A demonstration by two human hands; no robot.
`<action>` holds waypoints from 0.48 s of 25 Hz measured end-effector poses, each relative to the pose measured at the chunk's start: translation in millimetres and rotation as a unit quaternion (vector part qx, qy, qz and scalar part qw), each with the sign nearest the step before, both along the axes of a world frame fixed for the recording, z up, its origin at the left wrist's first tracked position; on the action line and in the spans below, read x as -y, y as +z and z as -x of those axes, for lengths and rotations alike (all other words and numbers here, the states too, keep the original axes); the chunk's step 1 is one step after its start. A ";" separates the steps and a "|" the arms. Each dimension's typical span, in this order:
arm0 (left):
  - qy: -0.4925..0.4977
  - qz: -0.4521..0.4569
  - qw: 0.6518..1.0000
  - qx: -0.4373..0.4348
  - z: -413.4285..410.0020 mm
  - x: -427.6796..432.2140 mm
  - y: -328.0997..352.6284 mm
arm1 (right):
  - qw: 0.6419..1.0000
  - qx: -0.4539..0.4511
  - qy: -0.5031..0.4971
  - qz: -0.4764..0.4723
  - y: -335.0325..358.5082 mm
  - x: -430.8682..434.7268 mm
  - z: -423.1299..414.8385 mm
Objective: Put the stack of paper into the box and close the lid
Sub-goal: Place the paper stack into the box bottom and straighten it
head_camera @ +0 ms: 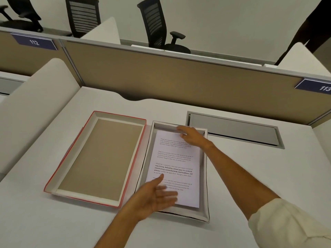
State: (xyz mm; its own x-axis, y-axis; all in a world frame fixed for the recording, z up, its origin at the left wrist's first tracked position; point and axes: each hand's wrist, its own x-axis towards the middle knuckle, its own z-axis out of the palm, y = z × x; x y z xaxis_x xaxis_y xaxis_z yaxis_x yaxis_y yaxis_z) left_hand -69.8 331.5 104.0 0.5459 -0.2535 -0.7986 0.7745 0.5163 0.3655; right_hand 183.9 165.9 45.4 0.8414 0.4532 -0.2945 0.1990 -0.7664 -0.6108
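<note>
A stack of printed white paper (pixel 176 163) lies flat inside the shallow white box (pixel 204 178) on the desk. To the left of the box lies the red-edged lid (pixel 100 158), upside down, showing its brown inside. My right hand (pixel 192 136) rests at the far end of the paper, fingers curled on its top edge by the box's far wall. Over the near left corner of the paper is my left hand (pixel 155 196), flat, fingers apart, blurred by motion and holding nothing.
The white desk (pixel 250 176) has a grey cable hatch (pixel 234 129) at the back right. A tan partition (pixel 179 77) closes the far side, and a white divider (pixel 35 108) stands on the left. Black office chairs (pixel 155 24) stand beyond the partition.
</note>
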 end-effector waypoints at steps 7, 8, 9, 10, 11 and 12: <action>0.095 -0.516 0.801 0.289 -34.3 -133.2 -6.8 | 0.942 -0.149 -0.124 -0.272 20.0 -80.5 99.8; 0.091 -0.556 0.776 0.285 -36.1 -154.6 -12.5 | 0.924 -0.185 -0.139 -0.304 20.9 -93.8 116.9; 0.087 -0.590 0.753 0.276 -36.7 -175.2 -17.7 | 0.907 -0.215 -0.150 -0.329 21.2 -105.5 131.8; 0.083 -0.623 0.731 0.267 -36.6 -193.2 -21.3 | 0.896 -0.234 -0.156 -0.344 22.4 -116.2 145.6; 0.077 -0.658 0.705 0.251 -35.0 -210.0 -26.1 | 0.888 -0.249 -0.161 -0.353 20.5 -126.3 157.4; 0.064 -0.695 0.680 0.226 -31.3 -226.0 -31.7 | 0.883 -0.260 -0.163 -0.355 18.4 -136.0 168.4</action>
State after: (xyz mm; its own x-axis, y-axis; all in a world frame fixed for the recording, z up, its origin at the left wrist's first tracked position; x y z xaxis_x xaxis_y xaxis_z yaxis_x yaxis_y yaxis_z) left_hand -38.5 557.5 72.3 0.7621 0.6464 0.0378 0.4019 -0.5180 0.7551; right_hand 15.6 301.9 63.8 0.7955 0.4375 -0.4194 -0.4114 -0.1182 -0.9037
